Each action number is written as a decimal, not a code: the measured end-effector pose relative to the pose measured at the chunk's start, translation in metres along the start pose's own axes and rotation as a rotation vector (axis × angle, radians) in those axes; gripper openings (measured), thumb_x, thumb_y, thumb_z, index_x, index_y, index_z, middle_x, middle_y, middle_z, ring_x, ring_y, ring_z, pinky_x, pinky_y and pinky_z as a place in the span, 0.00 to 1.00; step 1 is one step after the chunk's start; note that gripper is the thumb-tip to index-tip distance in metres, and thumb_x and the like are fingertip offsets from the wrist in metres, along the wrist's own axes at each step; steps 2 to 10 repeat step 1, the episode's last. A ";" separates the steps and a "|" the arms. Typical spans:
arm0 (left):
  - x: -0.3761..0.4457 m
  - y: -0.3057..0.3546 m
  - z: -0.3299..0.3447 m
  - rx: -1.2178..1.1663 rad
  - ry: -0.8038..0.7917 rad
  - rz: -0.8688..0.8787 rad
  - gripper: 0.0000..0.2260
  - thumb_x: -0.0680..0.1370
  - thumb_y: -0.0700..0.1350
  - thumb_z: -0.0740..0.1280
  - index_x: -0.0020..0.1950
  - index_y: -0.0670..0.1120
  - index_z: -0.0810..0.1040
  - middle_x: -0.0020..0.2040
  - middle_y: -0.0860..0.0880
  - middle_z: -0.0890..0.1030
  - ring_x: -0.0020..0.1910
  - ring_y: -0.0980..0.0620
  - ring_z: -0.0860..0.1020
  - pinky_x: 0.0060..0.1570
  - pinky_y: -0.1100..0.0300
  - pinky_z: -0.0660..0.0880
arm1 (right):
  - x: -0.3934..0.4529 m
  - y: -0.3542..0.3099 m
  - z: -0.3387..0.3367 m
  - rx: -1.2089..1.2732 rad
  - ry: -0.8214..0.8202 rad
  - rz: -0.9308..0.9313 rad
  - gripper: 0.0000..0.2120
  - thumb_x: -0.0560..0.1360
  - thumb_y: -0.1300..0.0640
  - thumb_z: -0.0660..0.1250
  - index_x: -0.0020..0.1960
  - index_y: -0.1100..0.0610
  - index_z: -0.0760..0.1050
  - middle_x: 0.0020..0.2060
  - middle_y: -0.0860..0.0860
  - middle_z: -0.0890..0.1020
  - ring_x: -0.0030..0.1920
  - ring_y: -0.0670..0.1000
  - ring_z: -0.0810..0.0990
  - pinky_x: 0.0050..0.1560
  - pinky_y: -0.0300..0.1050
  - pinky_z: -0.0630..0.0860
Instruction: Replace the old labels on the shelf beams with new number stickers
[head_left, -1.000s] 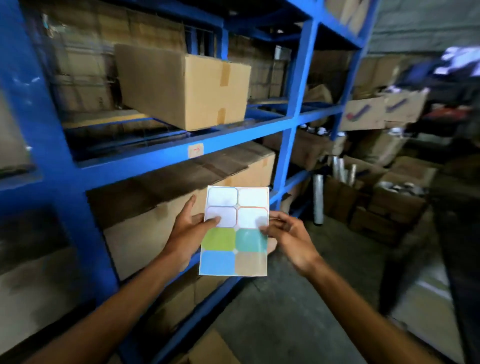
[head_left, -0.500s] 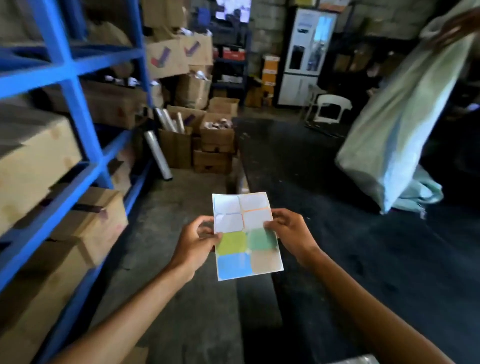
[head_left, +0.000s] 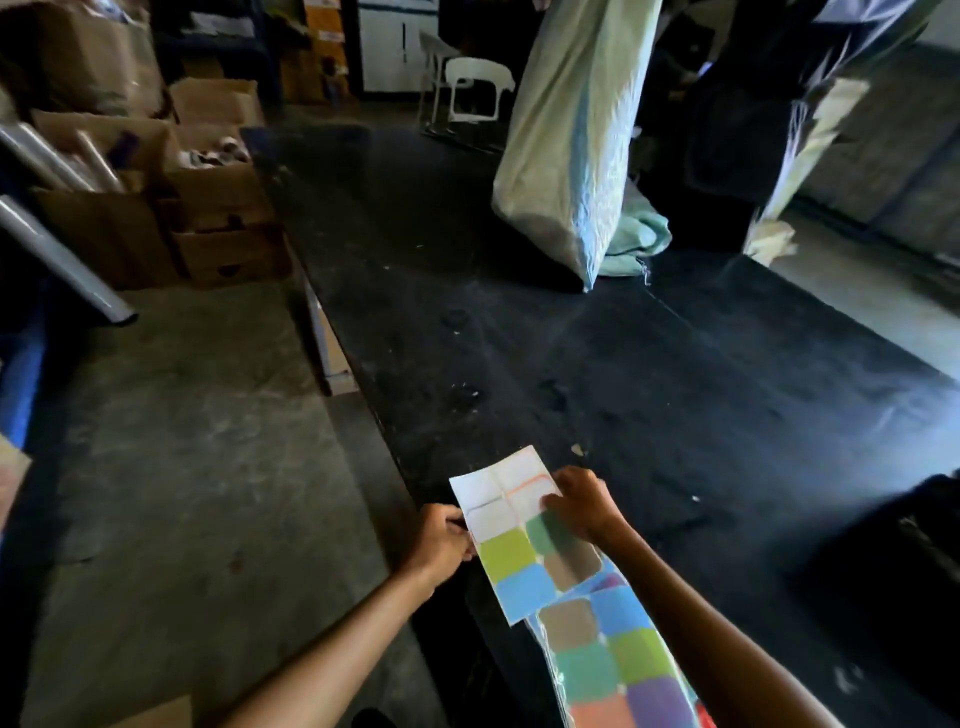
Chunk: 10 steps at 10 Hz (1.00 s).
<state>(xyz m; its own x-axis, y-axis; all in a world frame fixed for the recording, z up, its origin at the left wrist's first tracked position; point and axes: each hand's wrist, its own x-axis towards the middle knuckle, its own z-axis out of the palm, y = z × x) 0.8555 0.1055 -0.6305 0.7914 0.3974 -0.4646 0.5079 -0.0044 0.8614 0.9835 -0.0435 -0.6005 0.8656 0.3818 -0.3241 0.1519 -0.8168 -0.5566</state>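
The left hand (head_left: 440, 540) pinches the left edge of a sticker sheet (head_left: 511, 530), thumb on top and fingers curled under. The right hand (head_left: 582, 501) grips the same sheet at its right edge, fingers pressed onto the upper right area. The sheet hangs between the two hands, tilted, above the near edge of a long black tabletop (head_left: 519, 312). Its far four label spaces are white with only coloured outlines; the near four are filled: lime green, dark green, blue and tan.

Just below the sheet, under the right forearm, lies a second sheet of coloured stickers (head_left: 618, 660) in a clear wrapper, with tan, blue, teal, green, purple and orange squares showing. It rests on the near part of the tabletop and runs out of the bottom of the view.

To the left is a grey concrete floor (head_left: 182, 441). Far left stand open cardboard boxes (head_left: 208, 208) with shiny rolls (head_left: 62, 254) leaning out of them. A blue shelf post (head_left: 21, 379) shows at the left edge. At the far end of the tabletop a large pale woven sack (head_left: 571, 145) stands upright, and behind it a white plastic chair (head_left: 475, 85).
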 end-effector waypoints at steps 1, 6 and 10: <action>0.008 -0.002 0.010 0.100 0.053 0.000 0.16 0.75 0.32 0.64 0.32 0.50 0.71 0.26 0.47 0.77 0.30 0.48 0.77 0.42 0.52 0.79 | -0.002 0.008 0.004 -0.051 0.058 0.058 0.08 0.70 0.57 0.67 0.48 0.58 0.77 0.45 0.54 0.80 0.46 0.55 0.79 0.44 0.47 0.74; 0.008 -0.002 0.010 0.100 0.053 0.000 0.16 0.75 0.32 0.64 0.32 0.50 0.71 0.26 0.47 0.77 0.30 0.48 0.77 0.42 0.52 0.79 | -0.002 0.008 0.004 -0.051 0.058 0.058 0.08 0.70 0.57 0.67 0.48 0.58 0.77 0.45 0.54 0.80 0.46 0.55 0.79 0.44 0.47 0.74; 0.008 -0.002 0.010 0.100 0.053 0.000 0.16 0.75 0.32 0.64 0.32 0.50 0.71 0.26 0.47 0.77 0.30 0.48 0.77 0.42 0.52 0.79 | -0.002 0.008 0.004 -0.051 0.058 0.058 0.08 0.70 0.57 0.67 0.48 0.58 0.77 0.45 0.54 0.80 0.46 0.55 0.79 0.44 0.47 0.74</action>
